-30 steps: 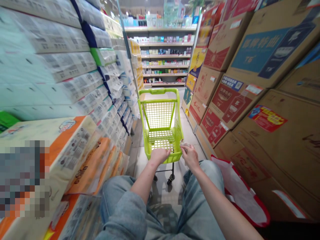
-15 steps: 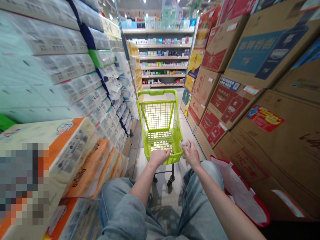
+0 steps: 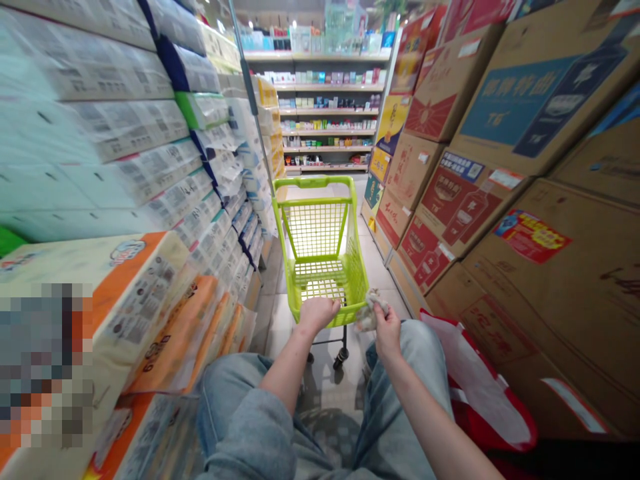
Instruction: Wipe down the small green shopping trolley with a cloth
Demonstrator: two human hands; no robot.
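A lime-green shopping cart [image 3: 359, 267] with a grid basket stands in front of my knees, its black wheels on the floor. My left hand [image 3: 318, 313] is closed around the near rim of the basket. In my right hand [image 3: 388, 333], pinched between thumb and fingers, is a crumpled, greyish-white cloth [image 3: 369, 313]. The cloth hangs beside the basket's near right corner; whether it touches the rim I cannot tell. Inside, the basket shows only its bare grid.
Stacked tissue packs [image 3: 165, 327] line the left side, close to my left arm. Cardboard cartons [image 3: 505, 227] rise on the right. A red-and-white bag [image 3: 480, 373] stands by my right knee. Shelves of small goods [image 3: 325, 113] close the aisle's far end.
My right hand has drawn slightly back towards me and down from the basket's right corner, and more of the cloth shows. My left hand stays on the rim.
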